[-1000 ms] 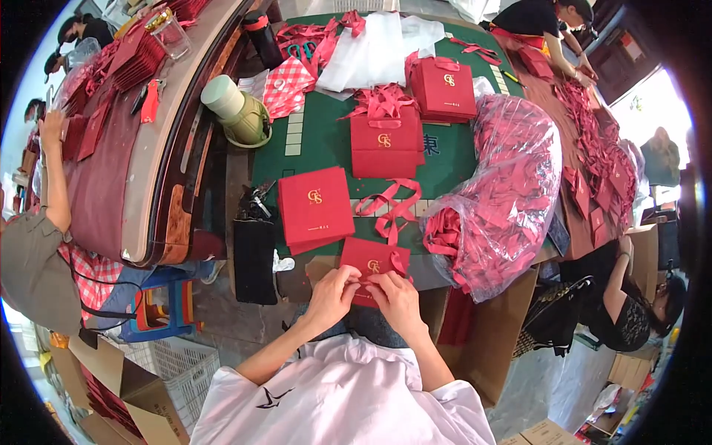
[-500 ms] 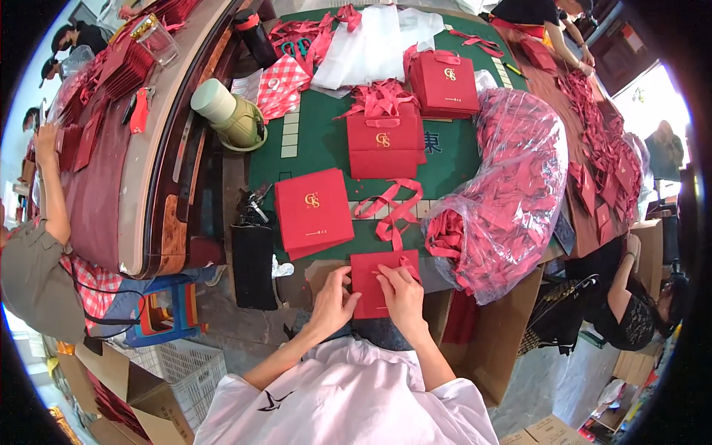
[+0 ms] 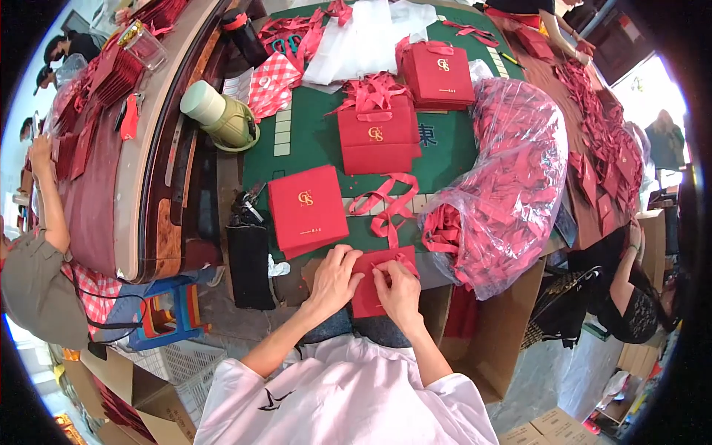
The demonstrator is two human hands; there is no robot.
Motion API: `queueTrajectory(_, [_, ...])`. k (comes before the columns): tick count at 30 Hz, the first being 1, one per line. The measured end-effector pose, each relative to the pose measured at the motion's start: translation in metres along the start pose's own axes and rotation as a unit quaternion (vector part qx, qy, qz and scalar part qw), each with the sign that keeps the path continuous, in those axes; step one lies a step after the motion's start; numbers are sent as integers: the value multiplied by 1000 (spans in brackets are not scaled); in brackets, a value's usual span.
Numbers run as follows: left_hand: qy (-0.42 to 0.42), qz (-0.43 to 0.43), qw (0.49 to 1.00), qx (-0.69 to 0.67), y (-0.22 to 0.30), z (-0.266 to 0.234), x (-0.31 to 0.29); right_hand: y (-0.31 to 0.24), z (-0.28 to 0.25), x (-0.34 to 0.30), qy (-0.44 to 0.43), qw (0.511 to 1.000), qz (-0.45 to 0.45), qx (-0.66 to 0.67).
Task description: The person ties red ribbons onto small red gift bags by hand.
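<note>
The red paper bag (image 3: 368, 291) lies flat at the near edge of the green bench (image 3: 319, 141), directly under both sets of fingers. The left hand (image 3: 334, 278) presses down on its left half, fingers (image 3: 346, 259) spread and flat on the paper, closed around nothing. The right hand (image 3: 398, 288) rests on its right half, fingers (image 3: 386, 274) curled and pinching the bag's red ribbon handle (image 3: 400, 259) at the top edge. Beyond the fingertips, a large clear plastic sack of red ribbons (image 3: 504, 178) bulges to the right. A flat red bag with a gold emblem (image 3: 306, 210) lies just past the left fingers, and loose red ribbon loops (image 3: 387, 204) lie just past the right ones.
</note>
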State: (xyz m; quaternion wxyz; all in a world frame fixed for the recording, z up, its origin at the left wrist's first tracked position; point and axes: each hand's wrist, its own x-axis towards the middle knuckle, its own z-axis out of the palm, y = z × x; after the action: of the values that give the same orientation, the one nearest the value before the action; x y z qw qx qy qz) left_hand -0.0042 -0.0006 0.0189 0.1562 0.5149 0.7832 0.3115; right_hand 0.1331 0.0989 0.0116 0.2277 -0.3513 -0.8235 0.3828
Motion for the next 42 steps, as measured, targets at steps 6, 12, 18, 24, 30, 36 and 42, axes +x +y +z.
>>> queueTrajectory(6, [-32, -35, 998, -31, 6, -5, 1, -13, -7, 1, -33, 999, 26, -3])
queueTrajectory(12, [-1, 7, 999, -35, 9, -4, 1, -21, -9, 4, -56, 994, 84, 29])
queueTrajectory(18, [33, 12, 998, -43, 21, -7, 0, -25, -13, 6, -77, 988, 120, 58])
queueTrajectory(24, [44, 32, 998, -25, 28, -12, -2, -7, -8, 3, -130, 942, 226, 210])
queueTrajectory(30, [32, 50, 997, -40, 30, -14, -1, 5, -1, -1, -122, 856, 272, 423])
queueTrajectory(36, [37, 34, 995, -88, 26, -12, -1, -19, -9, -7, -39, 983, 128, 122])
queueTrajectory(42, [36, -12, 993, -114, 28, -12, -4, -44, -42, 10, 10, 999, 27, 24])
